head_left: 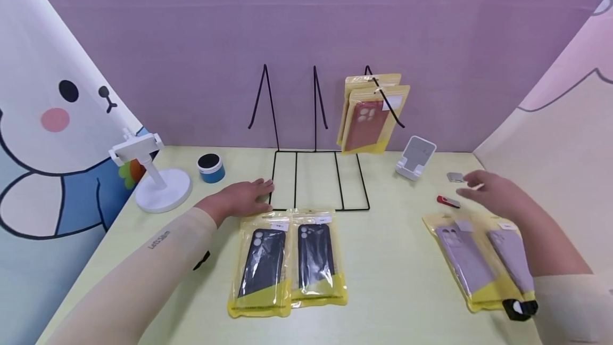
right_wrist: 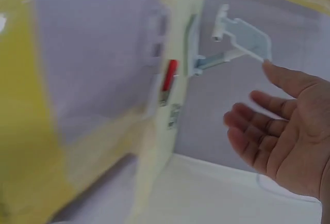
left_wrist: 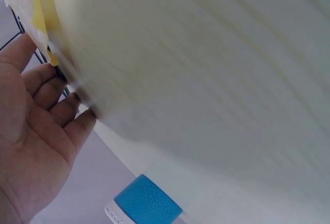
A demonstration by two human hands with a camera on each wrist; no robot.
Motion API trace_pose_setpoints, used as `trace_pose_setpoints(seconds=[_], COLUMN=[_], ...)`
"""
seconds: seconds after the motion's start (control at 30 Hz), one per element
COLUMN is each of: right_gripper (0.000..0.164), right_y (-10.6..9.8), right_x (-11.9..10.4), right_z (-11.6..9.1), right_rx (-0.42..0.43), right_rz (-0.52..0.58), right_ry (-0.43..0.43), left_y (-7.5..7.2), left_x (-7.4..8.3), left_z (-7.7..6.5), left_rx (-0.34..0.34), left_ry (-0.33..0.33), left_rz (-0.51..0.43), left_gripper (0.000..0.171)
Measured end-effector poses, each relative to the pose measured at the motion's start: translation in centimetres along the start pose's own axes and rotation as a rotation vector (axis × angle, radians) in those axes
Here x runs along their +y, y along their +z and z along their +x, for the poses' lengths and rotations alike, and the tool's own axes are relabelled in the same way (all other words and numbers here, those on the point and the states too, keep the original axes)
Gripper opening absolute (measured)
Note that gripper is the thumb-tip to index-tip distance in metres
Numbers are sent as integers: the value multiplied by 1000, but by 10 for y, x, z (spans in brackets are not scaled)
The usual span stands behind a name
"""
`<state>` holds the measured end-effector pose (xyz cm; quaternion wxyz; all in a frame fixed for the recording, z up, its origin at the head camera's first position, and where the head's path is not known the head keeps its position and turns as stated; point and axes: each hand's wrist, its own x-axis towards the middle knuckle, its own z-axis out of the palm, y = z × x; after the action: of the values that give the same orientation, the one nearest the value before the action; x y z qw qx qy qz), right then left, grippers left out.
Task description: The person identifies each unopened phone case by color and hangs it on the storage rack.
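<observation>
On the [counter's centre] counter (head_left: 392, 260): two bagged black phone cases (head_left: 261, 265) (head_left: 317, 260) are lying flat, side by side, just in front of the wire rack (head_left: 353, 210).
Counter, right side: two bagged purple phone cases (head_left: 466, 260) (head_left: 514, 265) are lying close together near the right forearm.
Rack, right hook: bagged red phone cases (head_left: 367, 126) are hanging one behind the other.
Left grip (head_left: 244, 198): fingers are spreading toward the rack's left rod, pinching nothing; firm contact with the rod is not showing clearly.
Right grip (head_left: 495, 193): fingers are bending loosely, pinching nothing, and are hovering near the red USB stick (head_left: 448, 202).
Weight: each bagged case is probably handling as light, one hand sufficing.
Stiffness: the film is likely bending readily, while the case inside is giving the bag its firmer body.
Surface: glossy film is reflecting light and is probably sliding easily under dry fingers.
Fragility: the case is likely tolerating pressure; the thin film is presenting the greater risk of creasing.
Hold point: a thumb-and-finger pinch at the top edge is suiting upright carrying; the long sides are offering steadier support.
</observation>
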<state>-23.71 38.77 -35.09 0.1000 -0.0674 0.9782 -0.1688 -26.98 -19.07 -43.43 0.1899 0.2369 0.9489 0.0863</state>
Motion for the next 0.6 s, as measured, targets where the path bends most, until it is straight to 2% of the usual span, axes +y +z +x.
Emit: trace_pose_setpoints(seconds=[0.13,0.27,0.47,0.6], right_gripper=[89,103,101,94], right_y=[18,33,52,53], right_x=[13,20,28,30], right_z=[-5,-9,-7,-7], right_rx=[-114,-201,-316,-306], right_rz=[-58,-72,-18,20], right_ry=[61,84,155,166], left_y=[0,0,1,1], left_x=[0,0,1,1], left_z=[1,1,0,1], left_rx=[1,-7,-4,-1], left_ry=[4,2,0,3], left_rz=[3,4,-13,-4], left_gripper=[73,73,74,74])
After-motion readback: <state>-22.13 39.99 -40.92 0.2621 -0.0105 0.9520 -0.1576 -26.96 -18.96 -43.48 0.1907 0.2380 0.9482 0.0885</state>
